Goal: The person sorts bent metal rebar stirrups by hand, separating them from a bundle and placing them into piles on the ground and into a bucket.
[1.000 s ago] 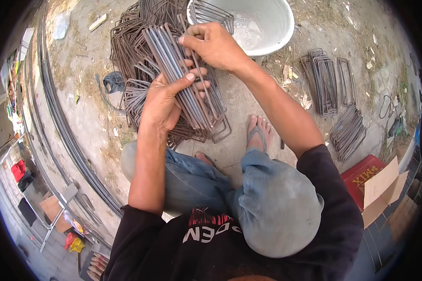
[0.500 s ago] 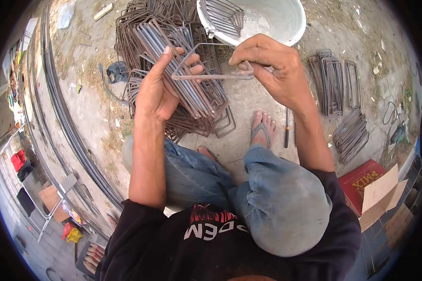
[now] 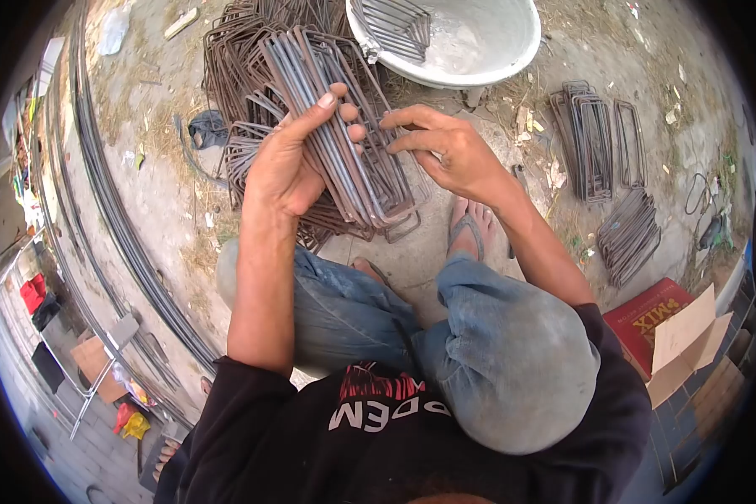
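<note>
Evidently the left hand [image 3: 284,172] grips a gathered bundle of metal frames [image 3: 344,172], the right hand [image 3: 458,155] at the bundle's edge, hold unclear, while a large pile [image 3: 231,63] lies ungathered beside the basin [image 3: 458,81].

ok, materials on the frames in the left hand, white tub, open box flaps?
Frames: likely steel; dull grey to rusty brown, bent rod.
Tub: plastic or enamelled metal, can't tell; off-white, smooth rim, stained inside.
Box flaps: probably cardboard; matte, plain tan, flat panels with straight folds.
</note>
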Action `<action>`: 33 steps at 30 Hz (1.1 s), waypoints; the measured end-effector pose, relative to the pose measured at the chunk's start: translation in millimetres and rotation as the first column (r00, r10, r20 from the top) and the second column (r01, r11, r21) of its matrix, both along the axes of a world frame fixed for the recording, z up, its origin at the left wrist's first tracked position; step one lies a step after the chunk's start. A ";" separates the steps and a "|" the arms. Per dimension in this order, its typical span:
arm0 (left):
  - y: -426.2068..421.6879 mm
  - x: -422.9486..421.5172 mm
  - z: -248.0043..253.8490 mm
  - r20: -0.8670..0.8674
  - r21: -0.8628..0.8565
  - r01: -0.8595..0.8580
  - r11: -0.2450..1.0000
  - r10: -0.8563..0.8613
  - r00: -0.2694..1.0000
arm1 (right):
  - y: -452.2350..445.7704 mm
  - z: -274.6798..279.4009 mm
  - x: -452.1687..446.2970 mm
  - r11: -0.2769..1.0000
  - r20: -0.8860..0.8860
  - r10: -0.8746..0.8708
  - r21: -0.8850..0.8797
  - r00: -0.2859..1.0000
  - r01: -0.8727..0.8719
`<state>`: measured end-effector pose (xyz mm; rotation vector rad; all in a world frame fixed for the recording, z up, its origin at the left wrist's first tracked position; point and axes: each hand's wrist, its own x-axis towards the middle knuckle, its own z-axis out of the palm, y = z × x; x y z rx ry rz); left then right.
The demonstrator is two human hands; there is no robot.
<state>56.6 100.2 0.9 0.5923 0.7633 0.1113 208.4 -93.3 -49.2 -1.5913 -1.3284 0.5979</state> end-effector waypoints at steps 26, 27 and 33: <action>46.7 -25.7 8.6 0.040 0.186 -0.312 0.932 0.310 0.950 | -11.5 -125.5 -57.8 0.748 0.109 -0.107 -0.646 0.988 0.152; 47.8 -28.0 8.4 0.049 0.180 -0.320 0.930 0.316 0.947 | -14.5 -110.1 -53.8 0.800 0.109 -0.130 -0.576 0.985 0.169; 48.5 -30.9 9.1 0.065 0.195 -0.315 0.929 0.308 0.949 | -28.8 24.2 2.7 0.865 -0.043 -0.346 -0.401 0.937 0.301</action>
